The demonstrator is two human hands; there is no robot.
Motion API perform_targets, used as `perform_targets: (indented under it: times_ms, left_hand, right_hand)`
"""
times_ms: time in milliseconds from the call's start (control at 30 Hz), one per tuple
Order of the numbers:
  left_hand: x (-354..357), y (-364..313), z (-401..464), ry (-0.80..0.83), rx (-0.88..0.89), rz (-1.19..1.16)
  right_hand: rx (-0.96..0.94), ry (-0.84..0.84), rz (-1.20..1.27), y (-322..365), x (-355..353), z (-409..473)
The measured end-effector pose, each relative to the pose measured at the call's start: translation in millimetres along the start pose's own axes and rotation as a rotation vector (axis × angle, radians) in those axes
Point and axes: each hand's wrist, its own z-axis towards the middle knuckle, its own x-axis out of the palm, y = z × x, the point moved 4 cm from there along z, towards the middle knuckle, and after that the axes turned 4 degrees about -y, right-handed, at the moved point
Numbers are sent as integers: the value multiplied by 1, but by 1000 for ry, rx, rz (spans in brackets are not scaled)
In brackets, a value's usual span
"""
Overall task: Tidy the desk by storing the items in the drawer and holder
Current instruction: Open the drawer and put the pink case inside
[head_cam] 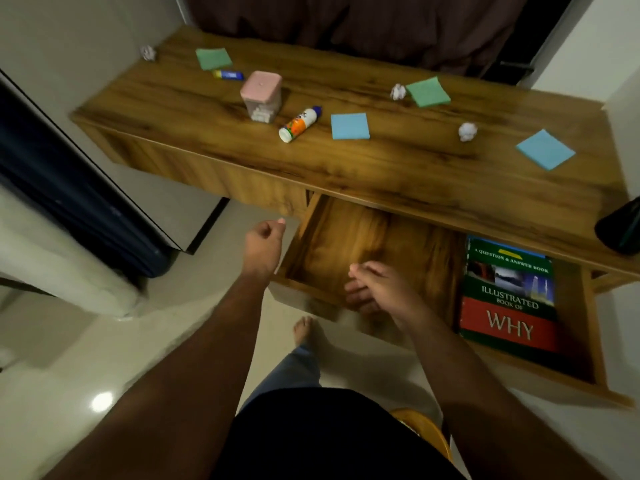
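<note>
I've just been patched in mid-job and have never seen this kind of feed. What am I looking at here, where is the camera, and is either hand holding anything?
There is no machine: a person works with bare hands. The single picture comes from a wide-angle camera on their head, looking forward and down, so the arms enter from the bottom.

The wooden desk carries two green notes, two blue notes, three paper balls, a lying glue bottle, a small blue tube and a pink-lidded container.

The drawer is pulled open, with a book lying on its right side.

The left hand hangs loosely curled beside the drawer, holding nothing visible. The right hand is at the drawer's front edge; the blur hides whether it grips anything.
</note>
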Motion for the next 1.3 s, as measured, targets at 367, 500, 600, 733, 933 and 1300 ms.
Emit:
perform_targets:
  times_ms: [367, 500, 600, 733, 933, 1300]
  left_hand:
    - [-27, -64, 89, -46, 61, -134]
    - [-40, -89, 160, -60, 71, -133]
    - [-45, -107, 216, -43, 5, -112]
    - [-35, -130, 264, 54, -187, -192]
    - [-2, -146, 313, 143, -265, -255]
    - [20, -145, 339, 34, -266, -264]
  right_hand:
    - [-104, -48, -92, 85, 24, 75]
    - [-150, -102, -33, 138, 49, 119]
    - [-114, -162, 129, 172, 65, 151]
    - [-88, -232, 232, 201, 85, 182]
    - [-25, -306, 347, 220, 106, 207]
    - [38, -401, 327, 207, 102, 205]
